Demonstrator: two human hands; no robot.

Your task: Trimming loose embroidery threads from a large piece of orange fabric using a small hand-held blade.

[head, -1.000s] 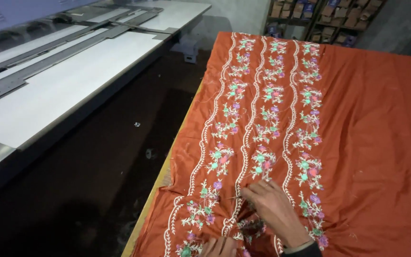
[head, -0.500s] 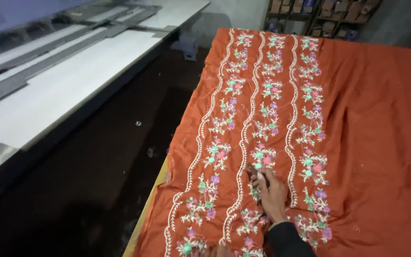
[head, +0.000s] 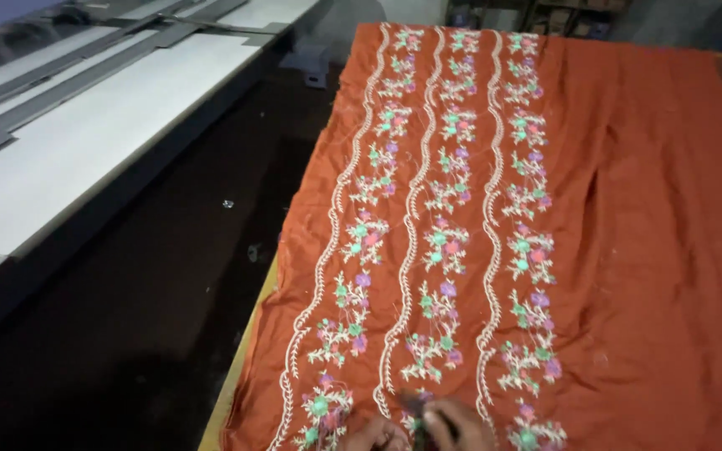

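An orange cloth (head: 645, 250) with three embroidered bands of white scrolls and pink, green and purple flowers lies flat on a table. Only the tops of my hands show at the bottom edge. My right hand (head: 461, 424) rests on the middle flower band, its fingers closed around a small dark object (head: 415, 405) that I cannot make out clearly. My left hand (head: 375, 436) sits just to its left on the cloth, mostly cut off by the frame.
The table's yellowish edge (head: 236, 384) shows under the cloth's left side. A dark floor gap (head: 152, 292) separates it from a long white machine bed (head: 68, 142) with grey rails at the left. Shelves stand at the far back.
My right hand has moved from the middle of the lower cloth down to the bottom edge of the view. The bunched folds near my hands are now smoothed flat.
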